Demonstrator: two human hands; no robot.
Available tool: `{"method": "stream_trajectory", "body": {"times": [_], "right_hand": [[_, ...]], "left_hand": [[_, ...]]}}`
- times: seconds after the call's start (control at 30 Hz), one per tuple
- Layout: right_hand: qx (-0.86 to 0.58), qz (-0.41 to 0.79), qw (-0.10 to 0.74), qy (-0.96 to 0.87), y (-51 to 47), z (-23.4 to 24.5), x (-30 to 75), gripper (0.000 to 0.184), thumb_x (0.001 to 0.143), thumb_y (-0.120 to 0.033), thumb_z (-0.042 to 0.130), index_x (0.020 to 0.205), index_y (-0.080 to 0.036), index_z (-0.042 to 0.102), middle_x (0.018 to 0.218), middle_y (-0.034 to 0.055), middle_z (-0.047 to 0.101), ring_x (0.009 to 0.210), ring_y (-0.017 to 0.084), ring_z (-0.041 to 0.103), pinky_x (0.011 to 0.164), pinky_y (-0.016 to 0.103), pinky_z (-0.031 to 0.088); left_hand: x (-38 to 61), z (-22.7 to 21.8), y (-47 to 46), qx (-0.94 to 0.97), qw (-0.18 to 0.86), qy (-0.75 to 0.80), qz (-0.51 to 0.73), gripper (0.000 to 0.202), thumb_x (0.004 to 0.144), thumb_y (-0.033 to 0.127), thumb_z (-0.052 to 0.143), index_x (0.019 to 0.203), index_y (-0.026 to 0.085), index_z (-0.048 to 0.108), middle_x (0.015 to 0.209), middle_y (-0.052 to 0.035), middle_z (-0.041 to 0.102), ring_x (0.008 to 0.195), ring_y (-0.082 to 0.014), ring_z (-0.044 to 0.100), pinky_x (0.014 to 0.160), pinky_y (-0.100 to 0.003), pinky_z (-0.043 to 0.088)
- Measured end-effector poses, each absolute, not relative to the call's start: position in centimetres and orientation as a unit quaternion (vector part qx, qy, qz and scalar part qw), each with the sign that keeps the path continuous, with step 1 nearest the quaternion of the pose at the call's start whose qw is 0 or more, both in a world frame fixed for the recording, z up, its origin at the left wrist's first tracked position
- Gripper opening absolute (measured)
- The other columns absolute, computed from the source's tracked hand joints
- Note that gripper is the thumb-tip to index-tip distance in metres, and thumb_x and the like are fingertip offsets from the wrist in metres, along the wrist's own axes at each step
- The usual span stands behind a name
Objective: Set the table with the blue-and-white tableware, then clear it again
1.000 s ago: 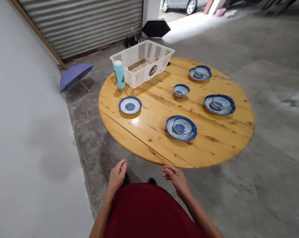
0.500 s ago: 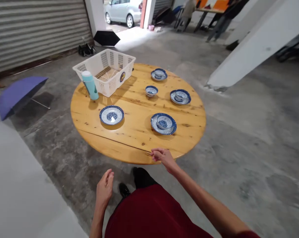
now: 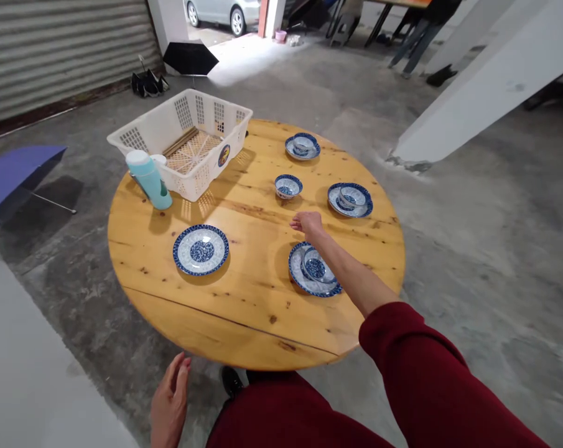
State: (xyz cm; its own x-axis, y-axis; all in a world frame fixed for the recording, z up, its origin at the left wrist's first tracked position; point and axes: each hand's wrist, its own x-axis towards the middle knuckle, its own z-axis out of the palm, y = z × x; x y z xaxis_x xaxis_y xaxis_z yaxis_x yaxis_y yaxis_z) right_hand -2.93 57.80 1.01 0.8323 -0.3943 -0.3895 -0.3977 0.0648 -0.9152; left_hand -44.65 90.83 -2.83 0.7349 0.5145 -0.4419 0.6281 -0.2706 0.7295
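Note:
My right hand [image 3: 308, 225] reaches over the round wooden table [image 3: 253, 286], its fingers pointing left with nothing in them. Just beyond it sits a small blue-and-white bowl [image 3: 288, 186] by itself, apart from the fingers. Under my right forearm lies a plate [image 3: 297, 274] with a bowl [image 3: 317, 267] in it, partly covered by the arm. A plate without a bowl [image 3: 201, 250] is at the left. My left hand [image 3: 170, 398] hangs low before the table's near edge, open, touching nothing.
Two more plates, one at the right [image 3: 364, 208] and one at the far side [image 3: 309, 154], each hold a bowl. A white plastic basket [image 3: 201, 180] and a light-blue bottle [image 3: 148, 180] stand at the left. A purple umbrella [image 3: 20, 177] lies on the floor.
My right hand has moved forward from the table's near edge toward the lone bowl. The view has come closer to the table. My left hand stays low, with its fingers a little more apart.

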Motion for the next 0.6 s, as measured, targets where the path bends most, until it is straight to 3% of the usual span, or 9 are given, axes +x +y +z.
{"method": "stream_trajectory", "body": {"times": [0.2,0.37,0.47,0.6], "right_hand": [[-0.673,-0.020,0.654,0.345,57.5,-1.9,6.1,0.007,0.090,-0.013,0.054,0.084,-0.015,0.054,0.054,-0.0065,0.051,0.046,0.009,0.057,0.046,0.017,0.048],[-0.673,-0.028,0.653,0.346,57.6,-3.6,10.0,0.016,0.094,-0.016,0.048,0.085,-0.005,0.057,0.061,-0.0015,0.057,0.048,0.007,0.061,0.053,0.015,0.048],[-0.667,-0.039,0.651,0.360,57.8,-4.0,11.0,0.004,0.087,-0.012,0.058,0.083,-0.012,0.058,0.057,-0.0012,0.059,0.048,0.011,0.062,0.044,0.017,0.050],[-0.663,-0.058,0.648,0.371,57.9,-3.8,11.1,0.013,0.082,-0.004,0.055,0.080,-0.016,0.057,0.054,-0.0034,0.057,0.047,0.012,0.061,0.042,0.018,0.051]], "left_hand": [[-41.1,-3.1,90.8,0.781,0.482,0.395,-0.044,0.067,0.073,0.072,0.054,0.116,0.022,0.065,0.107,-0.0082,0.079,0.109,-0.0321,0.072,0.106,-0.048,0.053],[-37.6,-1.6,90.3,0.804,0.444,0.392,-0.046,0.061,0.076,0.069,0.055,0.115,0.024,0.070,0.107,-0.0056,0.079,0.113,-0.0315,0.070,0.101,-0.044,0.057],[-35.1,-0.7,90.1,0.813,0.439,0.379,-0.047,0.061,0.078,0.068,0.054,0.116,0.024,0.071,0.106,-0.0051,0.079,0.112,-0.0300,0.071,0.098,-0.040,0.058],[-30.6,0.7,89.3,0.815,0.471,0.335,-0.049,0.057,0.079,0.065,0.057,0.116,0.023,0.071,0.105,-0.0054,0.079,0.109,-0.0280,0.072,0.096,-0.037,0.058]]}}
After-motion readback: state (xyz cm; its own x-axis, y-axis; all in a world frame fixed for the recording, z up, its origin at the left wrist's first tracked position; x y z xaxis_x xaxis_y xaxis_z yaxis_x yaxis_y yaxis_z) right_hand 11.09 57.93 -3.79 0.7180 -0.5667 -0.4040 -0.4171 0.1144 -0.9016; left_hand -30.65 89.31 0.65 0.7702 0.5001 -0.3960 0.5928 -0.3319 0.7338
